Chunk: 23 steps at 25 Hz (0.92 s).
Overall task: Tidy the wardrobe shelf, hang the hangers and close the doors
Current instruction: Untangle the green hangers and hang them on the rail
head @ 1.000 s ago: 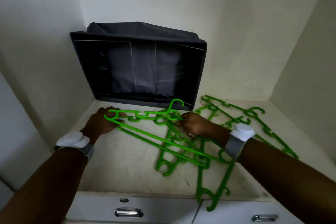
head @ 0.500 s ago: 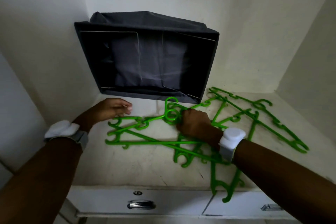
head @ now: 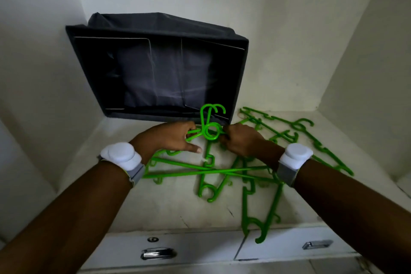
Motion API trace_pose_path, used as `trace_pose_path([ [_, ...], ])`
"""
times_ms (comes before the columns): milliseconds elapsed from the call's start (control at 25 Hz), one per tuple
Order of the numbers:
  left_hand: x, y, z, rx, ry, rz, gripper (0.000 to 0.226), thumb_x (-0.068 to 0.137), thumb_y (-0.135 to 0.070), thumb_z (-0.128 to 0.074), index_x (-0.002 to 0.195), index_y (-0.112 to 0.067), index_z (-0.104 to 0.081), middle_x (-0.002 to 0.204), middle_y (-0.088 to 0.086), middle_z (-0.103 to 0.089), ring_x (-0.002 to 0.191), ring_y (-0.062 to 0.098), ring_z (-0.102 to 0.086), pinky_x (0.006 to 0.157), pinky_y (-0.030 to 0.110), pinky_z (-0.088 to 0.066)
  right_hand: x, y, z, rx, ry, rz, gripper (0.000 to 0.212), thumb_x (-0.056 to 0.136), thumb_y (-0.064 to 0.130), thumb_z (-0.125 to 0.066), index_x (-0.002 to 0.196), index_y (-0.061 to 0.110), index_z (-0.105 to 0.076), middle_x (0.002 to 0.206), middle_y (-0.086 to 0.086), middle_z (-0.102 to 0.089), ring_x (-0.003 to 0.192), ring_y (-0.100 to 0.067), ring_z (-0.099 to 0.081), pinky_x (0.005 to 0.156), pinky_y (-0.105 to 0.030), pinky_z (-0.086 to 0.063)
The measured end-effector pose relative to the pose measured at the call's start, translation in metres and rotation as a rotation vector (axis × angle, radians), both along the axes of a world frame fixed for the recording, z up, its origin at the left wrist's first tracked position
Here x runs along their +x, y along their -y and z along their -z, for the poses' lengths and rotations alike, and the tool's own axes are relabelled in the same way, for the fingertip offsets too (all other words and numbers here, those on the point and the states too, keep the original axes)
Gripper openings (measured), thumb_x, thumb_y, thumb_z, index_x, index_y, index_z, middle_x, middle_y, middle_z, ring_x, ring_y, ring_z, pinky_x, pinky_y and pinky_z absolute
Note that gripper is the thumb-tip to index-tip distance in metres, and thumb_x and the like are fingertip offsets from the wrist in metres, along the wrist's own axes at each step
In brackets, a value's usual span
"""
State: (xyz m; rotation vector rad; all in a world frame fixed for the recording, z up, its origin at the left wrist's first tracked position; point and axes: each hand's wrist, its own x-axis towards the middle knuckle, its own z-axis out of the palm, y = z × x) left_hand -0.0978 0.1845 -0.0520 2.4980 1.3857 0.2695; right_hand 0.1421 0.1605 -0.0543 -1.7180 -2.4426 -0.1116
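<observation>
My right hand [head: 241, 140] covers the necks of the bright green plastic hangers [head: 213, 169] I am gathering, and my forearms hide parts of the tangle. How many hangers lie crossed there I cannot tell. The dark grey fabric storage box [head: 160, 73] is too dim inside to make out. My elbows are cut off at the bottom edge.

Bright green hangers [head: 213, 169] lie under and beside each grip on the off-white shelf [head: 169, 211]. Behind them sits a dark grey fabric box [head: 155, 73]. White wrist devices [head: 121, 154] on grey bands.
</observation>
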Motion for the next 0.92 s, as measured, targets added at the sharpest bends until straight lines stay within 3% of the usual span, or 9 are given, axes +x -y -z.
trace_pose_path([
  [120, 0.02, -0.002, -0.001, -0.145, 0.072, -0.008, 0.02, 0.098, -0.031, -0.057, 0.083, -0.022, -0.049, 0.07, -0.002, -0.062, 0.05, 0.013, -0.061, 0.038, 0.017, -0.041, 0.017, -0.002, -0.01, -0.33, -0.124, -0.063, 0.029, 0.094, 0.026, -0.05, 0.082, 0.003, -0.064, 0.074, -0.011, -0.075, 0.065, -0.021, -0.071, 0.064, -0.03, -0.055],
  [240, 0.024, 0.0, -0.01, -0.156, 0.177, -0.01, 0.019, 0.099, -0.027, -0.057, 0.085, -0.014, -0.059, 0.064, 0.0, -0.059, 0.039, 0.002, -0.048, 0.038, 0.015, -0.038, 0.028, -0.004, -0.026, -0.575, -0.277, -0.04, 0.033, 0.093, 0.035, -0.057, 0.078, 0.008, -0.067, 0.073, -0.008, -0.077, 0.061, -0.021, -0.074, 0.06, -0.029, -0.059],
  [360, 0.014, 0.003, -0.024, -0.162, 0.334, -0.028, 0.02, 0.097, -0.024, -0.062, 0.089, -0.006, -0.068, 0.062, 0.0, -0.051, 0.04, 0.004, -0.039, 0.039, 0.015, -0.034, 0.042, -0.011, -0.054, -0.57, -0.595, 0.009, 0.066, 0.086, 0.07, -0.05, 0.086, 0.008, -0.073, 0.075, -0.007, -0.076, 0.06, -0.024, -0.072, 0.053, -0.03, -0.056],
  [480, -0.017, 0.006, -0.037, -0.164, 0.467, -0.149, 0.016, 0.098, -0.021, -0.06, 0.086, -0.012, -0.067, 0.061, 0.0, -0.047, 0.038, 0.006, -0.035, 0.035, 0.013, -0.026, 0.086, -0.028, -0.078, -0.504, -0.757, 0.013, 0.052, 0.094, 0.057, -0.051, 0.091, 0.011, -0.074, 0.074, -0.009, -0.069, 0.058, -0.021, -0.065, 0.052, -0.029, -0.052],
  [600, -0.043, 0.011, -0.045, -0.176, 0.625, -0.277, 0.018, 0.1, -0.021, -0.057, 0.085, -0.014, -0.064, 0.058, 0.0, -0.042, 0.036, 0.007, -0.033, 0.036, 0.01, -0.022, 0.121, -0.045, -0.073, -0.566, -0.703, -0.016, 0.014, 0.095, 0.003, -0.055, 0.093, 0.005, -0.068, 0.071, -0.01, -0.07, 0.059, -0.024, -0.065, 0.051, -0.029, -0.054],
  [680, -0.044, 0.015, -0.047, -0.183, 0.702, -0.324, 0.019, 0.1, -0.022, -0.055, 0.084, -0.016, -0.064, 0.057, 0.0, -0.04, 0.033, 0.004, -0.032, 0.037, 0.008, -0.021, 0.116, -0.053, -0.057, -0.444, -0.482, -0.129, 0.021, 0.088, -0.009, -0.059, 0.102, 0.003, -0.068, 0.082, -0.013, -0.07, 0.074, -0.028, -0.065, 0.06, -0.031, -0.054],
  [760, -0.038, 0.019, -0.046, -0.203, 0.736, -0.364, 0.019, 0.101, -0.023, -0.055, 0.084, -0.017, -0.063, 0.057, -0.001, -0.04, 0.032, 0.003, -0.032, 0.038, 0.008, -0.021, 0.094, -0.056, -0.037, -0.296, -0.258, -0.286, 0.029, 0.082, 0.005, -0.076, 0.11, 0.009, -0.07, 0.094, -0.008, -0.071, 0.086, -0.022, -0.067, 0.078, -0.033, -0.055],
  [800, -0.034, 0.02, -0.046, -0.218, 0.747, -0.377, 0.019, 0.101, -0.024, -0.055, 0.084, -0.017, -0.062, 0.057, -0.001, -0.04, 0.032, 0.003, -0.031, 0.038, 0.007, -0.021, 0.084, -0.053, -0.026, -0.325, -0.204, -0.348, 0.037, 0.078, 0.016, -0.082, 0.112, 0.013, -0.069, 0.098, -0.004, -0.07, 0.09, -0.017, -0.066, 0.084, -0.031, -0.053],
  [920, -0.028, 0.024, -0.046, -0.238, 0.766, -0.403, 0.018, 0.101, -0.024, -0.055, 0.087, -0.015, -0.062, 0.058, -0.001, -0.04, 0.033, 0.004, -0.029, 0.039, 0.007, -0.02, 0.061, -0.044, -0.008, -0.545, -0.11, -0.468, 0.049, 0.066, 0.041, -0.088, 0.108, 0.028, -0.067, 0.096, 0.013, -0.064, 0.087, -0.002, -0.06, 0.082, -0.019, -0.048],
])
